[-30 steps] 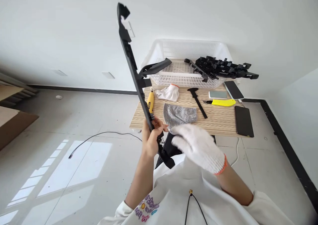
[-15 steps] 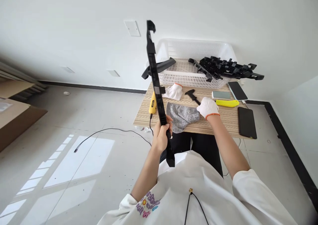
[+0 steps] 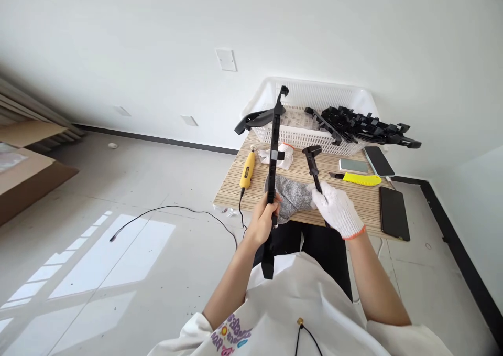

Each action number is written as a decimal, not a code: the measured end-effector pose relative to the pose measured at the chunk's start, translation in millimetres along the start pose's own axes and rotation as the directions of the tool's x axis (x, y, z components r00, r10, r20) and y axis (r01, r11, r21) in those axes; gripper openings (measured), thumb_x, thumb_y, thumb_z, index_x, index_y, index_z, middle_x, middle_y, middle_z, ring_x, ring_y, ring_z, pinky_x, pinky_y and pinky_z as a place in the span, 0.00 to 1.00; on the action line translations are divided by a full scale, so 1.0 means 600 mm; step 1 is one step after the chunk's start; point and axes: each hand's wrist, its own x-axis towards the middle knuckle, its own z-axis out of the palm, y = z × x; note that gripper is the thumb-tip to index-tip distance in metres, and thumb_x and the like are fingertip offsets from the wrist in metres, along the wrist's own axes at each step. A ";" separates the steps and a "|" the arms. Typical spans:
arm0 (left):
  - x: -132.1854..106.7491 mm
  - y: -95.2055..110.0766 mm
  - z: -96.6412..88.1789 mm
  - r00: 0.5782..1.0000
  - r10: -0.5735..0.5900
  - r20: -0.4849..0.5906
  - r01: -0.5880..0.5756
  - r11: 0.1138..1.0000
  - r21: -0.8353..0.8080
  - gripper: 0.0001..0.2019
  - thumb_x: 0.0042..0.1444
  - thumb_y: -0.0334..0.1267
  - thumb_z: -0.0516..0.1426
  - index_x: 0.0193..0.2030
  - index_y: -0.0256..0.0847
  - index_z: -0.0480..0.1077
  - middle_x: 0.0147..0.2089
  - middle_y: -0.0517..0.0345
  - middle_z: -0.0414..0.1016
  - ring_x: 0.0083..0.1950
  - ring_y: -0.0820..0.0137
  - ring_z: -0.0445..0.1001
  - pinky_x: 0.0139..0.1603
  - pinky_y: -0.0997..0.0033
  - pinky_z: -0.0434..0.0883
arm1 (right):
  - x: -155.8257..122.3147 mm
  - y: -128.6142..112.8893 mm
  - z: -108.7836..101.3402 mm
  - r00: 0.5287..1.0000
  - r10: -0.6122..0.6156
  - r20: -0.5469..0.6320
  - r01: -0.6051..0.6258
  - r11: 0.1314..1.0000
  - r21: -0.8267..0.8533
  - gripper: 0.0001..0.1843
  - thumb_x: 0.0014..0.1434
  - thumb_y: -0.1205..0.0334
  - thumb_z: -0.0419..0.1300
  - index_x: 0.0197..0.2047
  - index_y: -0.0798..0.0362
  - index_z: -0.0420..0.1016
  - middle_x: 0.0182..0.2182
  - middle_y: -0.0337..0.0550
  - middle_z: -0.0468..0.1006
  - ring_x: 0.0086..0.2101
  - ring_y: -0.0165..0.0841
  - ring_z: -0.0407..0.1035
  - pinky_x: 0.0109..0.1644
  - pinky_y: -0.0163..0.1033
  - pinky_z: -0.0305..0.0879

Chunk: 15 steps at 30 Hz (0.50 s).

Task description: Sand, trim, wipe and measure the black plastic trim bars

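My bare left hand (image 3: 264, 220) is wrapped round a long black plastic strip (image 3: 274, 157), which stands nearly upright in front of the small wooden table (image 3: 353, 201). My right hand (image 3: 335, 208), in a white knit glove, is closed on the handle of a black caliper-like tool (image 3: 313, 165) lifted just above the table. A grey cloth (image 3: 293, 198) lies on the table between my hands.
A white basket (image 3: 314, 120) at the table's far edge holds several black plastic parts (image 3: 361, 125). On the table lie a yellow rotary tool (image 3: 247, 170) with a cord, a spare white glove (image 3: 283, 155), a yellow utility knife (image 3: 359, 179) and phones (image 3: 393, 205). Cardboard (image 3: 27, 172) lies at left.
My left hand has swung the black strip from leaning left to nearly upright and lower. My right hand reached to the table, took the black tool and lifted it.
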 end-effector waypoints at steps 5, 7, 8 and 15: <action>0.007 0.013 0.022 0.994 -0.038 0.102 0.057 0.979 -0.196 0.12 0.57 0.47 0.54 0.40 0.41 0.65 0.26 0.68 0.58 0.21 0.78 0.58 0.23 0.75 0.58 | -0.025 -0.010 0.012 0.992 -0.119 0.045 0.075 0.833 0.548 0.32 0.69 0.56 0.46 0.74 0.46 0.48 0.42 0.45 0.81 0.27 0.31 0.74 0.30 0.36 0.70; 0.006 0.020 0.030 0.992 -0.047 0.120 0.075 0.969 -0.235 0.12 0.57 0.48 0.56 0.38 0.41 0.65 0.25 0.69 0.57 0.20 0.79 0.58 0.23 0.75 0.58 | -0.031 -0.017 0.019 0.990 -0.135 0.050 0.063 0.717 0.694 0.39 0.67 0.58 0.47 0.77 0.43 0.36 0.40 0.41 0.80 0.21 0.27 0.69 0.24 0.34 0.67; 0.005 0.023 0.032 0.991 -0.048 0.123 0.077 0.966 -0.246 0.12 0.57 0.47 0.56 0.38 0.41 0.65 0.25 0.69 0.57 0.20 0.79 0.57 0.22 0.76 0.58 | -0.035 -0.022 0.022 0.990 -0.133 0.050 0.049 0.649 0.759 0.40 0.66 0.58 0.49 0.76 0.41 0.36 0.39 0.39 0.79 0.18 0.25 0.65 0.21 0.33 0.64; -0.003 0.023 0.032 0.987 -0.025 0.159 0.069 0.958 -0.278 0.10 0.59 0.46 0.56 0.37 0.41 0.64 0.25 0.69 0.56 0.19 0.80 0.58 0.21 0.76 0.57 | -0.043 -0.038 0.052 0.994 -0.066 -0.090 0.111 0.498 0.860 0.16 0.68 0.47 0.49 0.55 0.42 0.64 0.33 0.36 0.71 0.18 0.24 0.55 0.18 0.33 0.58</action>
